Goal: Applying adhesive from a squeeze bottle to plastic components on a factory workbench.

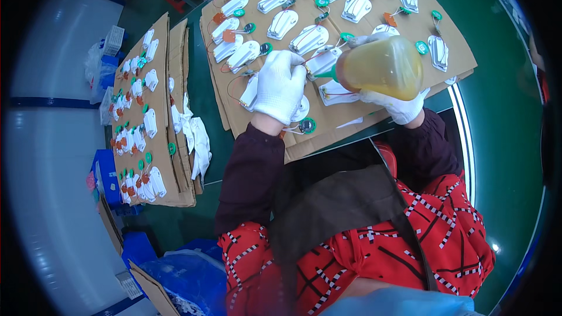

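Note:
My right hand (404, 105), in a white glove, grips a soft squeeze bottle (383, 67) of yellow liquid with a green nozzle pointing left. The nozzle tip sits at a small white plastic part (324, 60) with thin red wires. My left hand (280, 86), also gloved, presses down on that part's left side, fingers curled over it. Both hands work over a cardboard sheet (363, 35) that carries several white plastic shells, each wired to a green disc and an orange tab.
A second cardboard sheet (153, 190) with several more white parts lies to the left on the green table (497, 99). Loose white shells (196, 137) are piled between the sheets. Blue bins (108, 175) and a blue plastic bag (187, 281) stand at the lower left.

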A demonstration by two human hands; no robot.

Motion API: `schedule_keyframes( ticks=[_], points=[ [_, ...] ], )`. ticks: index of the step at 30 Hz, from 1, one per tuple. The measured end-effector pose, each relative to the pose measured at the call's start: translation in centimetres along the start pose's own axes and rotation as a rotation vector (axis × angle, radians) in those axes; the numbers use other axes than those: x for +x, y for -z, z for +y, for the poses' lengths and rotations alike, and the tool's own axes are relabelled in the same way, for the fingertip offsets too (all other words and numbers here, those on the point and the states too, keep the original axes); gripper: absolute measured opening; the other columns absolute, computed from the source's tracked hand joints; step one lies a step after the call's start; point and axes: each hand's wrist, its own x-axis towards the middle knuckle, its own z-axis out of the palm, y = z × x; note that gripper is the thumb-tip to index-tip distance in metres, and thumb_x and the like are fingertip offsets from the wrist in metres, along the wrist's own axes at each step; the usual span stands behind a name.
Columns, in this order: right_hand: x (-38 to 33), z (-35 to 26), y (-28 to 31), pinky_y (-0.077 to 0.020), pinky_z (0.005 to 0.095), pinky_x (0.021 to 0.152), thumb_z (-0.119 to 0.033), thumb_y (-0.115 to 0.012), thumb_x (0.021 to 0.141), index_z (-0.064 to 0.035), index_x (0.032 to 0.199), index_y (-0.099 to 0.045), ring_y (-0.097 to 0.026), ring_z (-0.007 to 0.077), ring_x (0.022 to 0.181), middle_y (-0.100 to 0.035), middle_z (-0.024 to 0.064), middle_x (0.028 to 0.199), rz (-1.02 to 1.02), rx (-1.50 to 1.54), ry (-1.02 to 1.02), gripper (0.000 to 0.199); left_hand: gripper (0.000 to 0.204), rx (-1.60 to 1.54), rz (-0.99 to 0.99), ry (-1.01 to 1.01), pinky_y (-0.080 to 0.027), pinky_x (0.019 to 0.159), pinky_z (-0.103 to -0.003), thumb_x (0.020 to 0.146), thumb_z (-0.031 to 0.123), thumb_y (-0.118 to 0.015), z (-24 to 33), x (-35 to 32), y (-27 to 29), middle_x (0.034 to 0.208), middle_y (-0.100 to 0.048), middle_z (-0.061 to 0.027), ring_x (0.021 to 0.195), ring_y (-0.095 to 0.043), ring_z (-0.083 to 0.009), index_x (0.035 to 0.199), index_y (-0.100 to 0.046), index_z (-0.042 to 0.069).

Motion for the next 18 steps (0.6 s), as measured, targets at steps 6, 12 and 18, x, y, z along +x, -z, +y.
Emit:
schedule_keyframes(
  ticks=[6, 12, 18],
  points=[
    [-1.4, -0.7, 4.0, -0.0374, 0.0426, 0.097, -0.037, -0.069, 0.075, -0.0034, 0.128, -0.035, -0.047, 0.0294, 0.115, -0.046, 0.0172, 0.125, 0.370, 0.030, 0.143, 0.071, 0.018, -0.012, 0.005, 0.057, -0.046, 0.073, -0.038, 0.075, 0.006, -0.054, 2.1, -0.4, 0.4, 0.091, -0.055, -0.0154, 0.083, -0.057, -0.0303, 0.093, -0.059, 0.003],
    [-2.3, -3.7, 9.0, -0.0313, 0.0417, 0.103, -0.047, -0.059, 0.080, -0.0020, 0.129, -0.037, -0.040, 0.0280, 0.122, -0.041, 0.0183, 0.131, 0.624, 0.336, 0.379, 0.070, 0.024, 0.245, 0.085, -0.242, -0.044, 0.077, -0.039, 0.076, 0.001, -0.051, 3.2, -0.2, 1.5, 0.099, -0.052, -0.0145, 0.090, -0.054, -0.0310, 0.099, -0.055, 0.004],
    [-2.6, -2.9, 9.9, -0.0329, 0.0425, 0.102, -0.047, -0.061, 0.079, -0.0035, 0.125, -0.043, -0.039, 0.0268, 0.122, -0.043, 0.0156, 0.130, 0.695, 0.412, 0.331, 0.066, 0.025, 0.392, 0.102, -0.385, -0.042, 0.084, -0.037, 0.071, 0.004, -0.059, 5.5, 1.4, 4.0, 0.099, -0.055, -0.0127, 0.095, -0.053, -0.0293, 0.097, -0.058, 0.004]
  ],
)
